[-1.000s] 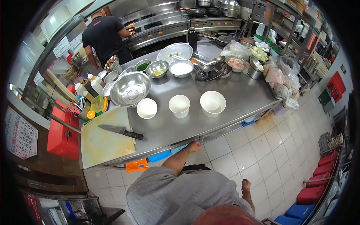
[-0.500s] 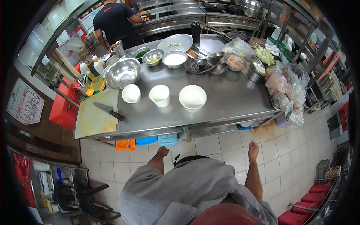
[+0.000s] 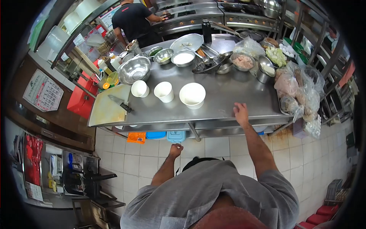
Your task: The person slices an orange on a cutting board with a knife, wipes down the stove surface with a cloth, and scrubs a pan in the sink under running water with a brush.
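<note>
My right hand (image 3: 241,113) reaches over the front edge of the steel table (image 3: 221,103), fingers partly stretched and apart, holding nothing. Nearest to it stands a large white paper bowl (image 3: 192,96), still some way off to the left. Two smaller white tubs, a middle one (image 3: 164,92) and a left one (image 3: 140,89), stand in a row with it, upright and open-topped. My left hand (image 3: 175,150) hangs in front of the table, below its edge, with the fingers curled in and nothing visible in them.
A knife (image 3: 120,104) lies on the cutting board (image 3: 108,108) at left. Behind the tubs are a colander (image 3: 134,70), a bowl of white powder (image 3: 183,58), and a bowl of raw meat (image 3: 243,62). Bagged food (image 3: 297,87) sits at right. A co-worker (image 3: 132,23) stands by the stove.
My right hand has risen and moved forward from beside my body to over the table's front edge, its fingers opening. My left hand stays low. The view has shifted slightly.
</note>
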`<state>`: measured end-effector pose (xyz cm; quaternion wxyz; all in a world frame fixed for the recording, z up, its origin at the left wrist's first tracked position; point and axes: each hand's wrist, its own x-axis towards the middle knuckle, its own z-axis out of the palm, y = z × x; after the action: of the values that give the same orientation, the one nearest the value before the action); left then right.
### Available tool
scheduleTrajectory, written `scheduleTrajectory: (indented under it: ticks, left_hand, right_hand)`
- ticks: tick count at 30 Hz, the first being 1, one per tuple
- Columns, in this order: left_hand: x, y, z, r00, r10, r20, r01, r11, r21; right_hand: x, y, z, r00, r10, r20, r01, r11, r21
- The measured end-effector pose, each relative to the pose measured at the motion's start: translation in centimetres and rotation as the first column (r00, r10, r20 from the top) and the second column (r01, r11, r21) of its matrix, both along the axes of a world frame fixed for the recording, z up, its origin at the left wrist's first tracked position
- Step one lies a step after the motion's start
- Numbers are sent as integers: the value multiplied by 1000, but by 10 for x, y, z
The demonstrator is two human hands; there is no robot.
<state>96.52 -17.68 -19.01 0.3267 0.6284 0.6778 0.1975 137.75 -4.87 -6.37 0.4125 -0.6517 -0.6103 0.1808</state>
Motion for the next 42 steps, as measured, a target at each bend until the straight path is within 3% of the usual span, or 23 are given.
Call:
scheduleTrajectory:
  ticks: [2,4,6,7,9,13,15,20,21,22,27,28,30,31,32,34,35,36,38,39,40,41,42]
  left_hand:
    - [-11,-2,-10,991,35,-126,-20,993,116]
    - [-26,-14,-21,986,34,-164,-48,995,-85]
    - [-48,-35,-38,944,-192,-268,141,970,-199]
    - [-69,-39,-66,620,-527,-582,458,845,-278]
    - [-92,-53,-87,531,-630,-566,496,773,-395]
    - [-103,-44,-84,628,-623,-467,437,778,-451]
    - [-95,-42,-63,800,-481,-360,330,852,-406]
    - [-88,-6,-92,955,-240,-174,187,943,-277]
    - [-77,-3,-77,995,-65,-78,43,967,-252]
    - [-63,3,-54,993,114,23,-105,965,-241]
    - [-85,16,-67,989,135,64,-129,988,-81]
    - [-94,13,-73,989,132,64,-126,988,-85]
    - [-112,6,-83,949,309,67,-290,935,-204]
    - [-138,4,-107,996,65,-53,-70,992,-102]
    - [-147,-4,-108,996,69,-54,-74,992,-104]
    - [-160,-19,-109,967,-66,-247,88,993,79]
    - [-162,-17,-105,943,3,-332,-88,966,-242]
    - [-160,-10,-104,943,56,-329,-138,963,-233]
    - [-173,-27,-99,734,-294,-612,135,946,-293]
    - [-177,-39,-95,748,-247,-616,73,953,-294]
    - [-175,-44,-91,892,41,-451,-165,957,-240]
    - [-172,-37,-86,910,334,-245,-387,896,-219]
    - [-174,-35,-81,897,363,-250,-417,884,-211]
  right_hand:
    - [-3,11,-7,1000,-5,16,4,1000,23]
    - [-4,14,-17,988,-136,-77,136,991,-9]
    - [0,14,-26,979,-186,-84,189,981,34]
    - [1,10,-29,986,-151,-72,154,987,40]
    - [9,2,-33,990,-133,-51,136,989,62]
    - [11,3,-25,975,-175,-136,181,983,38]
    - [6,2,-22,974,-179,-139,185,982,30]
    - [1,-3,-9,968,-222,-116,220,975,-28]
    - [0,-1,-9,966,-231,-112,229,973,-27]
    - [0,1,-7,966,-234,-109,233,972,-25]
    - [-4,1,-10,959,-272,-76,272,962,-16]
    - [-5,2,-12,958,-276,-74,275,961,-20]
    - [-6,4,-14,950,-300,-85,301,954,4]
    - [-9,2,-13,950,-301,-86,302,953,-2]
    - [-10,4,-10,937,-336,-92,334,942,-33]
    - [-17,8,-7,933,-345,-99,340,938,-65]
    - [-20,13,-8,909,-411,-68,408,912,-50]
    - [-23,25,-6,887,-460,-39,460,888,-24]
    - [-31,38,-10,886,-463,1,463,886,33]
    - [-38,42,-16,890,-456,4,454,887,83]
    - [-43,44,-21,889,-457,0,453,881,140]
    - [-47,49,-20,893,-444,70,431,891,145]
    - [-51,46,-18,889,-436,141,419,897,140]
